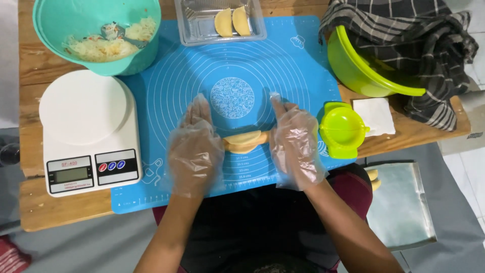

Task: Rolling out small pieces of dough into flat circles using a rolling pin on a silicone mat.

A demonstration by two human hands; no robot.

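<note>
Dumpling (245,141) btwn flat open left hand (194,149), right hand (295,146), both touching

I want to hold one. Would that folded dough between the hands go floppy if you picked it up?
Probably soft: the dough looks pale and uncooked. It may sag, being long and thin. It likely won't roll, lying flat on the mat.

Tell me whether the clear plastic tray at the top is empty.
Not empty. The clear plastic tray holds two folded half-moon pastries side by side at its right; the rest looks bare.
</note>
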